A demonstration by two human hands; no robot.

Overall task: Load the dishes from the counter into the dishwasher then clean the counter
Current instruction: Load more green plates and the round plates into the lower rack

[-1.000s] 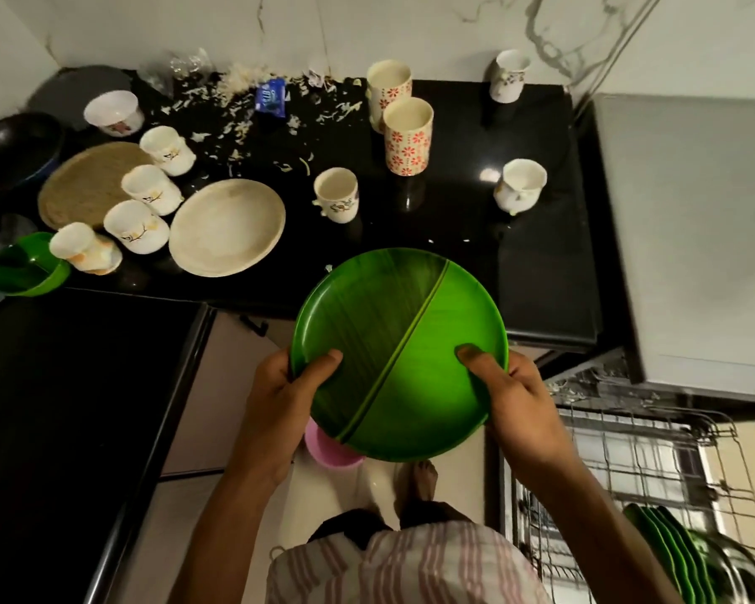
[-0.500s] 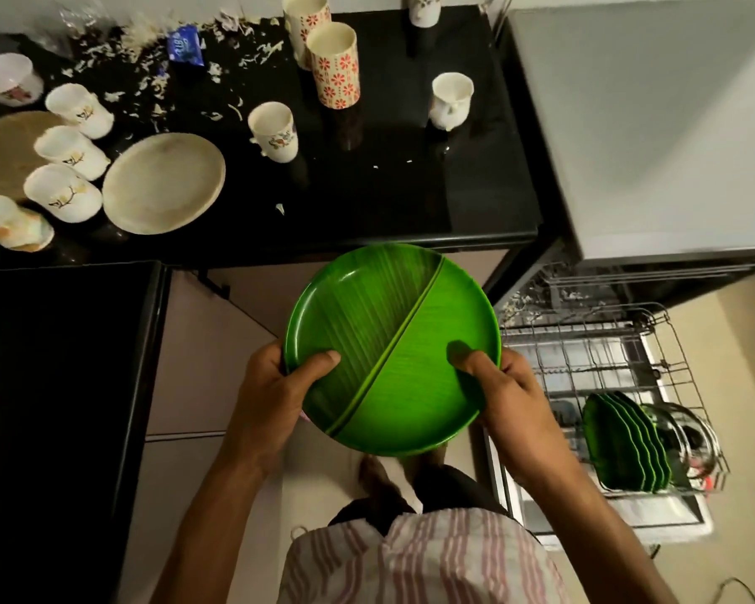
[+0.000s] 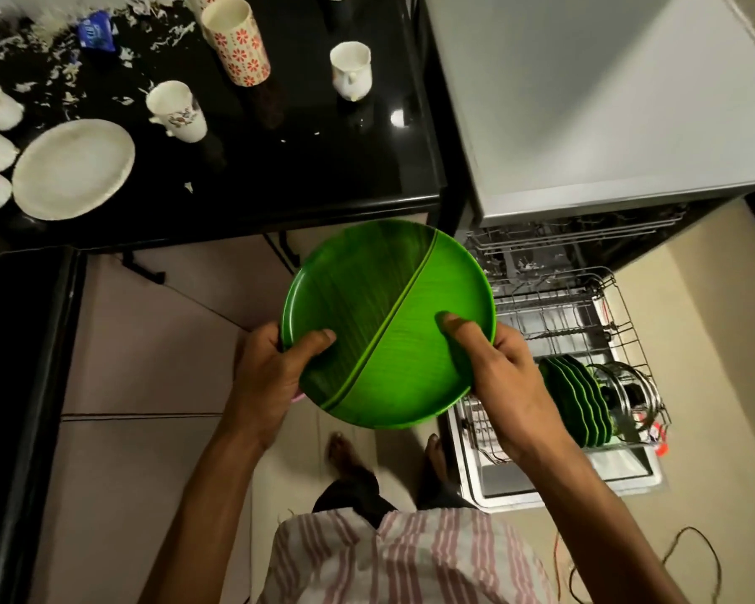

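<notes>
green plate (image 3: 389, 324) between our hands | left hand (image 3: 271, 372) grips its left rim | right hand (image 3: 502, 377) grips its right rim | thumbs on top

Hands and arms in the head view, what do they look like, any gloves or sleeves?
Both the left hand and the right hand are bare: no gloves, rings or watch show. The forearms are bare too, with no sleeve reaching them. The shirt below has pink and white stripes.
</notes>
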